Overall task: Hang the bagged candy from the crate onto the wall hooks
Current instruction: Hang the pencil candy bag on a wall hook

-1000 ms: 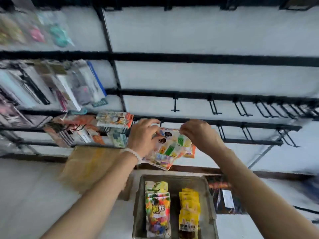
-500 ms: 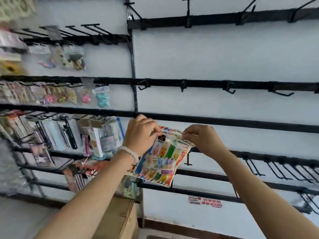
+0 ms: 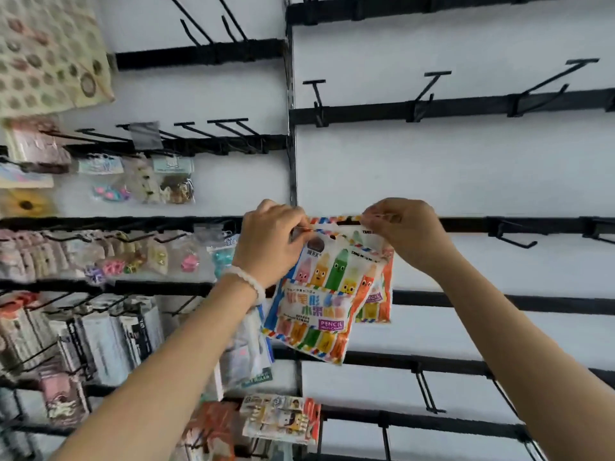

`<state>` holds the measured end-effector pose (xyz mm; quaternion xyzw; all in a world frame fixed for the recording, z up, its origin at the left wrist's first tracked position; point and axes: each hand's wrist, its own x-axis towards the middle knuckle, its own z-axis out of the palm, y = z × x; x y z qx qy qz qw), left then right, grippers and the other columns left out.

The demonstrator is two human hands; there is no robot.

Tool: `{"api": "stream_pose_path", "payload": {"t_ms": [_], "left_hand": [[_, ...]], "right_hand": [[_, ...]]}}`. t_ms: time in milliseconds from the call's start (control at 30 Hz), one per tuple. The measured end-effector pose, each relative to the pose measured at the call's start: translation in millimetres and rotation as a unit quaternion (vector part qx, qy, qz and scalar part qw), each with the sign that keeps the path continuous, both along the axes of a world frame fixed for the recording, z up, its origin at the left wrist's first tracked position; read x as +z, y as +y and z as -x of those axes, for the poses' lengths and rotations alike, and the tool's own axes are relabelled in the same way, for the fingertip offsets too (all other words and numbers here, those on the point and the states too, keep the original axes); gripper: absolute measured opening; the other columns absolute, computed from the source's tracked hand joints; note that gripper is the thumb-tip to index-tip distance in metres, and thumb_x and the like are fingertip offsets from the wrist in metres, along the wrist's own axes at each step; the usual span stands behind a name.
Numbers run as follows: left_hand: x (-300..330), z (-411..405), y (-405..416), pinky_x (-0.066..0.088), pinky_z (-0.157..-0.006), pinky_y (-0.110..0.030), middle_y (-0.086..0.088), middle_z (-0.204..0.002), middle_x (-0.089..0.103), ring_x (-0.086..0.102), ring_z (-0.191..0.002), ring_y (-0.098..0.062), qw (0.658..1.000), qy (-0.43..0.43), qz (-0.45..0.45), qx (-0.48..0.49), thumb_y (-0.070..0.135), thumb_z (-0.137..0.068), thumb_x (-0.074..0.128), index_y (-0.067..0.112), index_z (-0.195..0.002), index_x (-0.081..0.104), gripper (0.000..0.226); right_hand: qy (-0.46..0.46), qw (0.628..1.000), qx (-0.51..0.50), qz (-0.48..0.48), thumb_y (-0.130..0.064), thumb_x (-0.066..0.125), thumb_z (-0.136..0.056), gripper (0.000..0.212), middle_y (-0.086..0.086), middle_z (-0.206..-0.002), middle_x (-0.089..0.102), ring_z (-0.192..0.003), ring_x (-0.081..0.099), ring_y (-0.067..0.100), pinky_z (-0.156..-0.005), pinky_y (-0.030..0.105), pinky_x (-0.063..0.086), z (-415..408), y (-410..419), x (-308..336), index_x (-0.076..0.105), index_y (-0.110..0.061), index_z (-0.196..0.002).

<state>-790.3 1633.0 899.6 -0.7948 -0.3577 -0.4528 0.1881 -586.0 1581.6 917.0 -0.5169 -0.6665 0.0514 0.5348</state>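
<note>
I see both hands raised in front of a white wall crossed by black rails; the left hand (image 3: pixel 271 242) pinches the top left corner of a candy bag (image 3: pixel 319 294), and the right hand (image 3: pixel 404 232) pinches its top right corner; both are closed on the bag's upper edge, so the bag hangs stretched between them. The bag is printed with cartoon pencils in pink, orange, green and yellow, and a purple label reads "PENCIL"; a second bag of the same print (image 3: pixel 379 294) shows just behind it on the right, and I cannot tell whether the hands hold it too. The slot at the bag's top edge sits level with a black rail (image 3: pixel 532 225) that runs behind the hands; I cannot tell whether the slot is on any hook. A white bead bracelet (image 3: pixel 246 281) circles the left wrist.

To the right of the hands, bare black hooks (image 3: pixel 514 236) stick out from that rail, and more bare hooks (image 3: pixel 432 86) stand on the rail above; a vertical black post (image 3: pixel 293 161) divides the wall just above the left hand. Left of the post the hooks are full; small packets of trinkets (image 3: pixel 159 184) hang in the upper rows, and flat packaged goods (image 3: pixel 100 341) crowd the lower ones. Below the candy bag, another printed packet (image 3: pixel 283 419) hangs on a lower rail.
</note>
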Motion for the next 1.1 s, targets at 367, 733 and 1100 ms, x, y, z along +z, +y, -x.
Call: {"api": "stream_pose_path", "payload": {"t_ms": [367, 733, 1100], "left_hand": [[111, 30, 74, 0.033, -0.074, -0.03, 0.009, -0.092, 0.067, 0.05, -0.093, -0.018, 0.996, -0.028, -0.078, -0.019, 0.035, -0.082, 0.064, 0.02, -0.089, 0.064, 0.016], [161, 12, 107, 0.031, -0.077, -0.035, 0.006, -0.096, 0.068, 0.048, -0.1, -0.022, 0.991, -0.06, -0.105, 0.063, 0.036, -0.087, 0.059, 0.022, -0.096, 0.065, 0.018], [154, 1, 127, 0.024, -0.097, -0.046, 0.01, -0.094, 0.067, 0.046, -0.105, -0.017, 0.976, 0.021, -0.084, 0.201, 0.045, -0.089, 0.051, 0.031, -0.098, 0.066, 0.022]], "right_hand": [[-0.011, 0.99, -0.081, -0.118, -0.028, 0.063, -0.085, 0.013, -0.01, -0.079, 0.063, -0.08, 0.061, 0.01, -0.074, 0.03, 0.053, 45, 65, 101, 0.069, -0.017, -0.09], [0.031, 0.99, -0.071, -0.115, -0.026, 0.063, -0.086, 0.014, 0.0, -0.085, 0.065, -0.077, 0.064, 0.017, -0.071, 0.033, 0.056, 39, 116, 159, 0.068, -0.013, -0.091], [0.047, 0.993, -0.082, -0.073, -0.025, 0.061, -0.088, 0.011, 0.004, -0.086, 0.067, -0.07, 0.064, 0.013, -0.06, 0.026, 0.054, 25, 161, 139, 0.065, -0.015, -0.088]]}}
